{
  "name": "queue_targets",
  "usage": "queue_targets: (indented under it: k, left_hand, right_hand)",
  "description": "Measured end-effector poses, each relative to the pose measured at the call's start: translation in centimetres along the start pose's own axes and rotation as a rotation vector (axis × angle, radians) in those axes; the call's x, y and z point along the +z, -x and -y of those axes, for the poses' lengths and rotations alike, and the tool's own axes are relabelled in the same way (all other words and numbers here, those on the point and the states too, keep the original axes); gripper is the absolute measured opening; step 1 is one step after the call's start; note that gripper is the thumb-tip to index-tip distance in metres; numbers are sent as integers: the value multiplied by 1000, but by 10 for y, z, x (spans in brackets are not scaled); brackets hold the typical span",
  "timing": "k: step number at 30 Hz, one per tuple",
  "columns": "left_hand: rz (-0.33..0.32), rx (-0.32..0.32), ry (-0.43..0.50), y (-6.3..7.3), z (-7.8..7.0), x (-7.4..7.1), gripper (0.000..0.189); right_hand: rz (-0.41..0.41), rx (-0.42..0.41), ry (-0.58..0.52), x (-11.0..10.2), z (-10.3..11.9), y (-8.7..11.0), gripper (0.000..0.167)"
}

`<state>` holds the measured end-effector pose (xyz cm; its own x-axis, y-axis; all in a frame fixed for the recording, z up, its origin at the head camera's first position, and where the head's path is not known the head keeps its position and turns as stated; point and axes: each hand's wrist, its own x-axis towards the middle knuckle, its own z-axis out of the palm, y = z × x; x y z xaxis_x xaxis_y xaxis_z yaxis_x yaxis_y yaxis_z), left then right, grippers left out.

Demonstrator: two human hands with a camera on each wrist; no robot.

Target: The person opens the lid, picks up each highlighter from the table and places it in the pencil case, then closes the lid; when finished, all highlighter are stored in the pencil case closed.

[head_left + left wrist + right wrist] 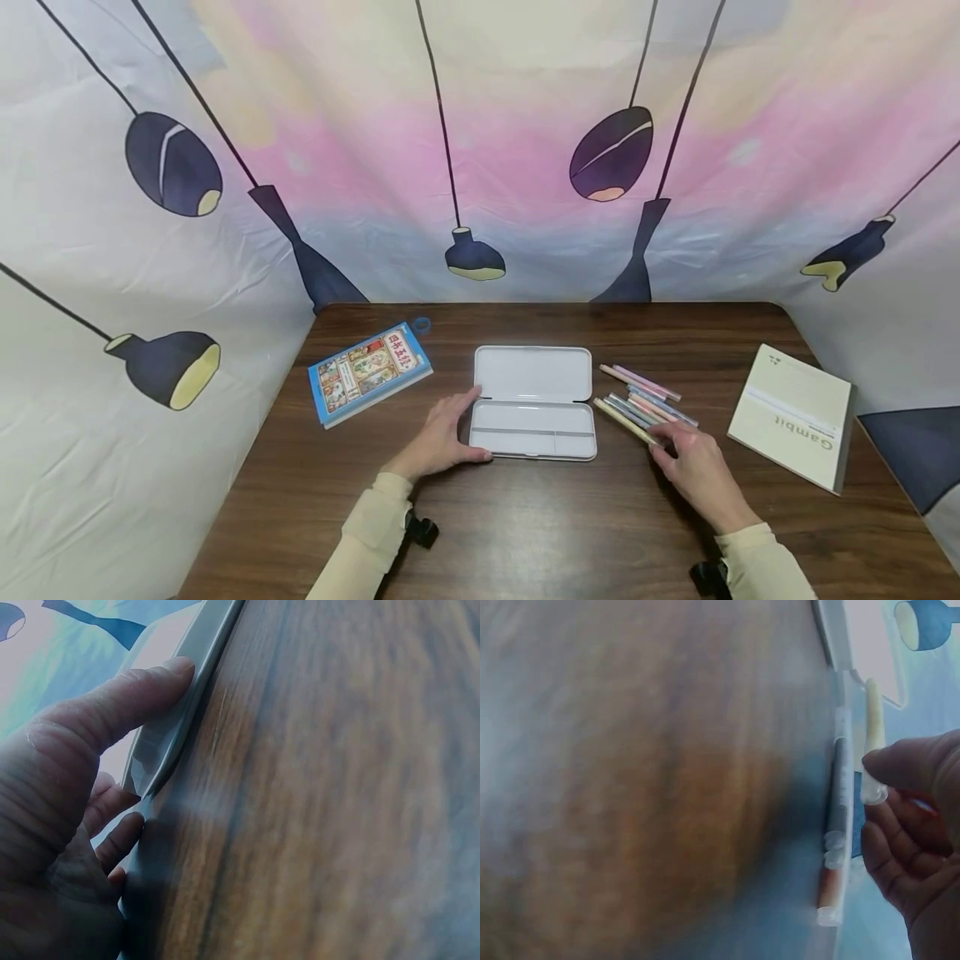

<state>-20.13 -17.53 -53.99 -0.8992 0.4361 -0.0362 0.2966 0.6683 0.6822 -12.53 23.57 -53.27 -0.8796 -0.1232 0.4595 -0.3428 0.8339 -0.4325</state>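
The right hand [699,468] pinches a yellow pen [624,421] near its right end, close beside the other pens [651,398] right of the open case [517,417], so a hasty sideways pull could set its neighbours rolling over the bench [540,525]. The left hand [441,431] holds the case's left end between thumb and fingers; uneven pressure there might slide or tilt it.

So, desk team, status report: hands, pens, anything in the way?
Left hand holding left end of open white rectangular case. Right hand pinching slim pale-yellow pen. Multicoloured slim pens alongside. No obstruction visible between pen and case.
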Motion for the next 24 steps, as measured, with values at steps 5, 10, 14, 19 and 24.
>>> queue_targets:
  k: [5,10,14,19,24]
  left_hand:
    - [3,-11,13,1,0,0,114]
    - [-1,-4,3,0,0,0,115]
    - [-6,-7,-3,0,2,1,115]
    - [4,-34,-2,0,2,2,115]
    - [0,-46,5,1,-2,1,114]
  right_hand:
    - [-32,-73,-36,1,9,-9,30]
    - [18,-90,-73,5,22,-21,28]
    - [66,-114,-101,15,32,-29,27]
    - [113,-145,-152,28,44,-40,26]
    - [187,-142,-219,39,57,-50,25]
